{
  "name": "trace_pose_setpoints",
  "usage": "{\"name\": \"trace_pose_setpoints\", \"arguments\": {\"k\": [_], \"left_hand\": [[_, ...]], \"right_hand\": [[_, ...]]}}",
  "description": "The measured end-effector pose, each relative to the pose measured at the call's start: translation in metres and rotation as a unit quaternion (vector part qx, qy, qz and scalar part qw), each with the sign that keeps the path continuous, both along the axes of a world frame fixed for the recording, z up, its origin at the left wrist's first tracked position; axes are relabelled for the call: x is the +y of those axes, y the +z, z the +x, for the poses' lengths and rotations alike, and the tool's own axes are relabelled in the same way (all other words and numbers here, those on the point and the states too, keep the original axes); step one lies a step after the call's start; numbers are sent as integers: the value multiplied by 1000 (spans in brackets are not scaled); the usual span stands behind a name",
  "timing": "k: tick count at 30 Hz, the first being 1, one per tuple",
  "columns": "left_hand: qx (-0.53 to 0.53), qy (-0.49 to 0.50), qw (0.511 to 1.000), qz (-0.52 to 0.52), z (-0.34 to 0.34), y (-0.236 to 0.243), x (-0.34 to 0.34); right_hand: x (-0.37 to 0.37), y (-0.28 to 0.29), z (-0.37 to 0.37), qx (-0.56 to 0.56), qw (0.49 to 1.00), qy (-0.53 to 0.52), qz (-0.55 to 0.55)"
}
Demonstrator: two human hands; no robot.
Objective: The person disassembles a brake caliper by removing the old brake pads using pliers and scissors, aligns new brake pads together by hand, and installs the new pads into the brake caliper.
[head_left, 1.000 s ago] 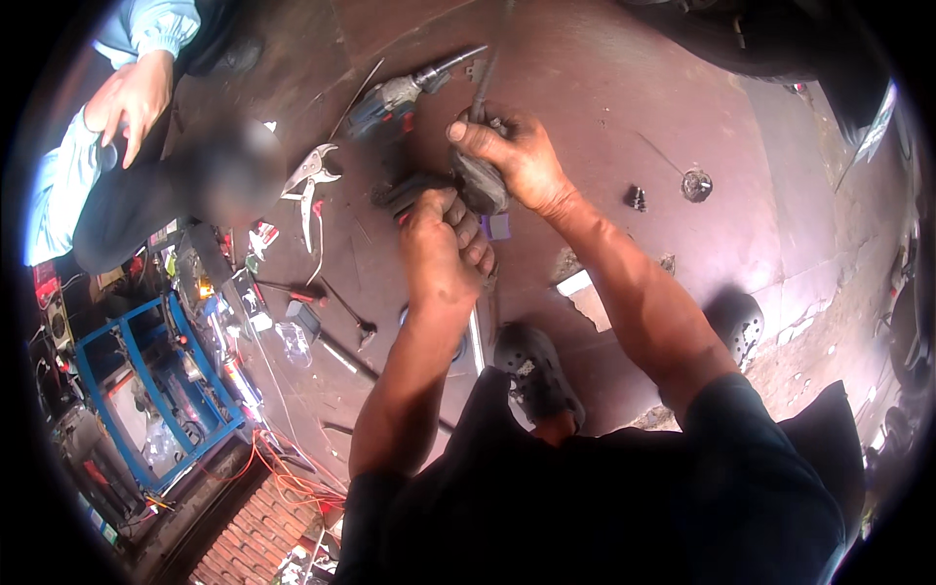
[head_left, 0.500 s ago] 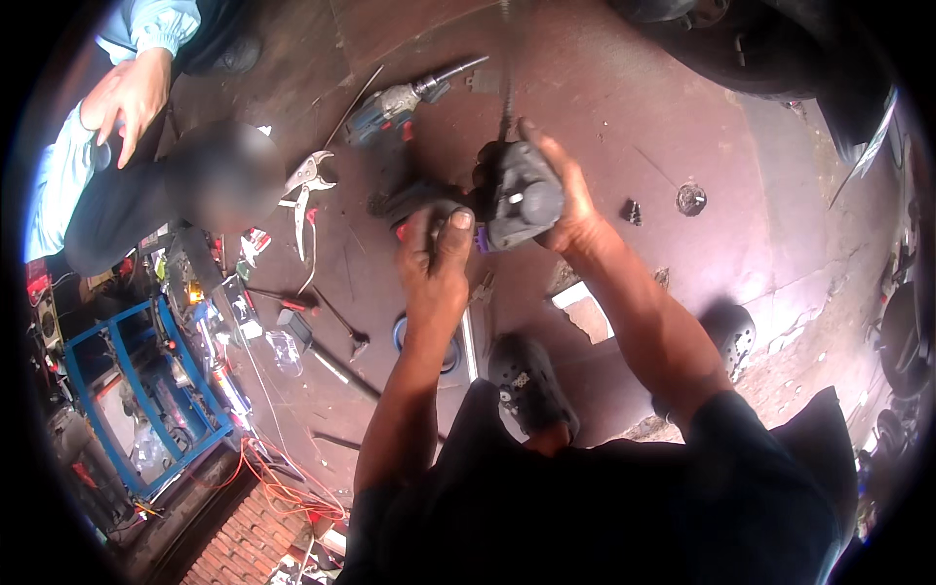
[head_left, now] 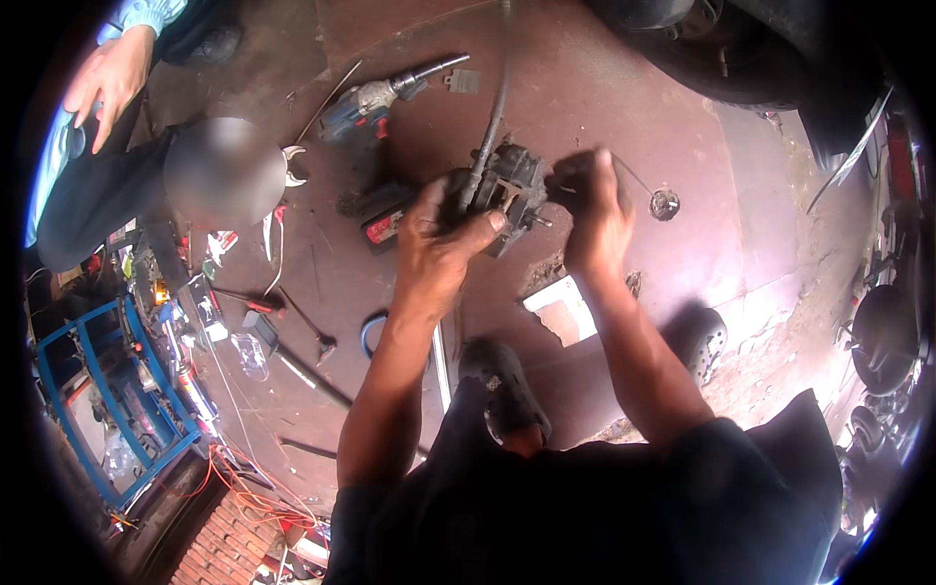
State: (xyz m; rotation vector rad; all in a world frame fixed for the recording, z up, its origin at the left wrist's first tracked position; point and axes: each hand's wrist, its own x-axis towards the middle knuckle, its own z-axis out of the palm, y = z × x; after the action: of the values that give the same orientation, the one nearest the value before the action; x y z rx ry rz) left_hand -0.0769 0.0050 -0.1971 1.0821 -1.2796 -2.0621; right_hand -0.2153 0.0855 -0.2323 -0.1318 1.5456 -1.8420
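Observation:
My left hand (head_left: pixel 436 249) is wrapped round a dark, greasy brake caliper (head_left: pixel 524 174), its thumb lying across the near side. A black hose (head_left: pixel 495 122) runs from the caliper to the top of the view. A short metal pin (head_left: pixel 542 222) sticks out at the caliper's right. Just right of the caliper is my right hand (head_left: pixel 602 234), fingers curled in and thumb pointing up; what they hold, if anything, is hidden. Beyond that hand a small round metal piece (head_left: pixel 664 204) lies on the floor, with a thin rod or line leading toward it.
Left of the caliper lie a cordless impact wrench (head_left: pixel 375 105), locking pliers (head_left: pixel 293 166) and a hammer (head_left: pixel 273 336). A blue metal rack (head_left: pixel 86 336) stands at the left, near a co-worker's hand (head_left: pixel 112 83). A wheel (head_left: pixel 702 63) is at the upper right.
The caliper has passed from my right hand to my left and been turned, so another side shows. My right hand has come off it to the right. The view has shifted slightly.

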Motion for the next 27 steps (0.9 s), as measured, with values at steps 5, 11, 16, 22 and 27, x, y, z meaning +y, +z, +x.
{"name": "trace_pose_setpoints", "arguments": {"k": [5,11,16,22,27], "left_hand": [[-55,46,996,-43,5,-17,3],[-41,10,992,-120,10,-14,6],[131,48,978,156,15,-58,10],[168,22,959,227,2,-50,7],[95,20,987,129,4,-43,2]], "right_hand": [[27,-6,29,303,944,133,-8],[30,-8,16,350,920,168,52],[24,2,19,329,919,206,67],[25,-2,19,270,934,210,101],[23,1,20,280,919,242,134]]}}
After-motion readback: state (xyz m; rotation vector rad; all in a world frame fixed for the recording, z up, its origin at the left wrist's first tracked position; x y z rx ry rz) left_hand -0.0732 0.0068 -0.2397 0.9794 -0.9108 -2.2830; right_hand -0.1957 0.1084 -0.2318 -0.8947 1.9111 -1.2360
